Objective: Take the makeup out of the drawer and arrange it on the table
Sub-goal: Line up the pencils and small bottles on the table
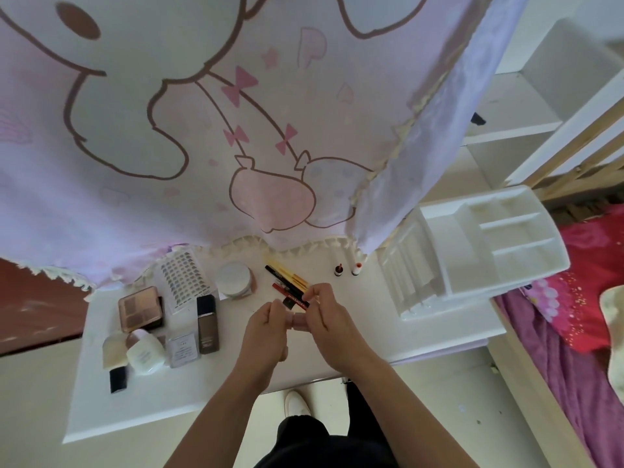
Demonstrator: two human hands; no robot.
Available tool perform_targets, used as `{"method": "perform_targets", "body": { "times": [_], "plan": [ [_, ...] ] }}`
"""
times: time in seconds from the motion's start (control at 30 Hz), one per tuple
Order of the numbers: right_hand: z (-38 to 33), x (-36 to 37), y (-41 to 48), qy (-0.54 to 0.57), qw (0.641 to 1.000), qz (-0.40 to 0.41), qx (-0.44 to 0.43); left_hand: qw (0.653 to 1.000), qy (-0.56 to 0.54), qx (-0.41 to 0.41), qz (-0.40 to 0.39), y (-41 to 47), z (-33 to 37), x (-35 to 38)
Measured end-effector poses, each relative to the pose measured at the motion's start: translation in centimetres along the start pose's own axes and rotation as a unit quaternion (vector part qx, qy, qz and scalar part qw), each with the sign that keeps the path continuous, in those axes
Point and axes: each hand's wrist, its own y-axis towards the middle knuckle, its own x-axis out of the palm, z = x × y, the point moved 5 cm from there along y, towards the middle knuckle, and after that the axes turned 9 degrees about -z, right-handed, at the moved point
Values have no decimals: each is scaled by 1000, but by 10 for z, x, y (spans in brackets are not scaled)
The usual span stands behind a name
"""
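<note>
**Fingers (pixel 275 307) being held curled on a small pink item over the surface**

The fingers of the left hand (pixel 266 332) and of the right hand (pixel 329 324) are being held curled around the small pink item (pixel 300 320). It is being gripped between the two hands just above the white surface (pixel 236 383); what kind of makeup it is cannot be told. It is probably being gripped from both ends so that it can be checked or capped before it is set down. The fingertips (pixel 314 291) of the right hand are hovering just over the pencils (pixel 287 282), which are lying side by side, slanted, towards the back edge, so the item is likely being taken to that group.

The makeup seems to be getting sorted by kind. On the left, the eyeshadow palette (pixel 140 309), the sticker sheet (pixel 185 278), the foundation bottle (pixel 207 324), the clear box (pixel 184 346) and the white bottle (pixel 145 354) are lying close together. The powder jar (pixel 234 278) is sitting just left of the pencils. Two small bottles (pixel 338 270) are standing upright, presumably so that they cannot roll, near the white organiser (pixel 472 244) at the right end. Whether anything is lying in the organiser's drawers cannot be told. The pink curtain (pixel 202 113) is hanging down to the back edge.
</note>
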Motion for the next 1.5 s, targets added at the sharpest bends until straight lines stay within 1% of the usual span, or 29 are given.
{"method": "perform_targets", "body": {
  "times": [0.07, 0.1, 0.17, 0.2, 0.23, 0.3, 0.33, 0.4, 0.5, 0.57, 0.63, 0.7, 0.83, 0.9, 1.0, 1.03, 1.13, 1.23, 1.3, 1.37, 1.5],
  "plan": [
    [-8, -5, -2, 13, 1000, -6, -16, 1000, -16, 13, 19, 2, 3, -6],
    [-11, -8, -3, 37, 999, -17, -4, 999, -5, 28, 27, 3, 6, -10],
    [-16, -9, -6, 76, 993, -71, 53, 997, 27, 56, 34, 3, 13, -13],
    [-18, -9, -6, 75, 990, -97, 73, 996, 42, 69, 33, 3, 16, -13],
    [-22, -8, -6, 62, 989, -107, 77, 995, 57, 78, 32, 3, 18, -13],
    [-29, -9, -4, 59, 992, -98, 57, 993, 72, 92, 32, 3, 21, -14],
    [-29, -10, -3, 80, 991, -89, 51, 993, 72, 90, 35, 4, 21, -15],
    [-27, -11, -3, 105, 988, -97, 53, 994, 60, 83, 43, 6, 20, -17],
    [-25, -11, -5, 110, 984, -117, 81, 993, 57, 90, 44, 6, 23, -18],
    [-26, -10, -5, 153, 978, -99, 98, 992, 63, 99, 40, 6, 24, -15],
    [-28, -13, -4, 174, 978, -73, 84, 991, 74, 99, 45, 6, 25, -13],
    [-28, -17, -4, 175, 981, -62, 62, 992, 71, 90, 51, 6, 25, -12],
    [-29, -30, -10, 164, 984, -56, 35, 996, 23, 71, 42, 3, 25, -8],
    [-31, -32, -14, 178, 981, -63, 43, 996, 27, 80, 33, 2, 30, -5],
    [-33, -28, -18, 184, 976, -74, 92, 994, 47, 96, 29, 1, 34, -2],
    [-33, -29, -19, 187, 976, -64, 94, 993, 52, 97, 29, 1, 34, -2],
    [-28, -38, -22, 179, 982, -35, 59, 994, 43, 94, 19, -1, 33, 0],
    [-25, -42, -27, 159, 984, -68, 52, 995, 42, 86, 3, -5, 32, 6],
    [-23, -39, -30, 179, 976, -98, 82, 995, 50, 88, -5, -6, 31, 9],
    [-25, -36, -32, 187, 972, -98, 105, 995, 50, 89, -11, -7, 30, 9],
    [-24, -44, -34, 168, 982, -62, 54, 997, 28, 73, -10, -8, 29, 5]
  ]
}}
